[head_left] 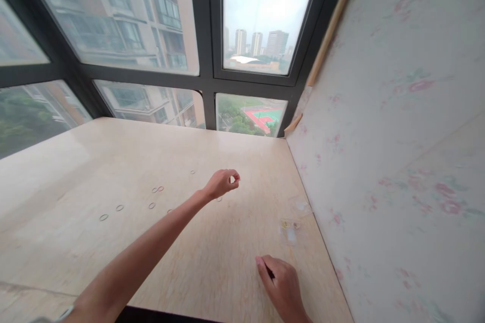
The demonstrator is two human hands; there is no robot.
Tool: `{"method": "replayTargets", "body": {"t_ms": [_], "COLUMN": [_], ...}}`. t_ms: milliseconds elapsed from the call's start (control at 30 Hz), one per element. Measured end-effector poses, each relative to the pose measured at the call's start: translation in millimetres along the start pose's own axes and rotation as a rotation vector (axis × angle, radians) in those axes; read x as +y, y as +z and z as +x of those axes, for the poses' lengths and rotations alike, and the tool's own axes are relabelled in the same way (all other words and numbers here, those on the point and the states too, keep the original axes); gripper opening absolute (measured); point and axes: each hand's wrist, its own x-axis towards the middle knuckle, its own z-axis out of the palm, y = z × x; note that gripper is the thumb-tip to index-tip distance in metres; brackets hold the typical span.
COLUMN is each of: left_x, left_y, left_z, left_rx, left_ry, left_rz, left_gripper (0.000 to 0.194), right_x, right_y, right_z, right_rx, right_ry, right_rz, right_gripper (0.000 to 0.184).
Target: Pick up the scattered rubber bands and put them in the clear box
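The left hand (223,183) is pinching, perhaps because the rings (103,220) lying well inside the ledge's (235,277) edges are so thin; the right hand (284,282) is forming a loose fist toward the front-right corner; any held item, I cannot tell

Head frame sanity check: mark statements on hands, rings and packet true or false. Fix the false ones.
1. The left hand is farther from the camera than the right hand. True.
2. A reddish ring lies among darker rings. True.
3. The rings are all in one pile. False: they lie scattered.
4. A clear packet lies near the flowered wall. True.
5. The right hand rests on that packet. False: they are apart.
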Motion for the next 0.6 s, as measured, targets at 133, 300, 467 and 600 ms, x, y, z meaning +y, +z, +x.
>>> {"method": "replayTargets", "body": {"t_ms": [133, 300, 467, 600], "left_x": [56.4, 109.7, 138.0, 147.7], "left_y": [16.1, 39.8, 66.9, 86.0], "left_z": [7.3, 13.7, 18.3, 20.1], "left_rx": [-0.054, -0.156, -0.239, -0.289], "left_ry": [0.152, 0.283, 0.383, 0.421], "left_rz": [-0.182, -0.258, -0.241, -0.222], "left_gripper": [0.014, 0.035, 0.033, 0.034], "right_x": [-2.2, -3.2, -4.5, -4.8], "right_y": [-2.3, -3.9, -6.7, -8.0], "right_z": [1.4, 1.7, 3.2, 4.2], "right_rx": [-0.023, -0.039, -0.036, -0.039], "right_ry": [0.045, 0.091, 0.106, 0.109], "right_rz": [0.035, 0.093, 0.117, 0.136], "right_gripper": [0.048, 0.047, 0.047, 0.047]}}
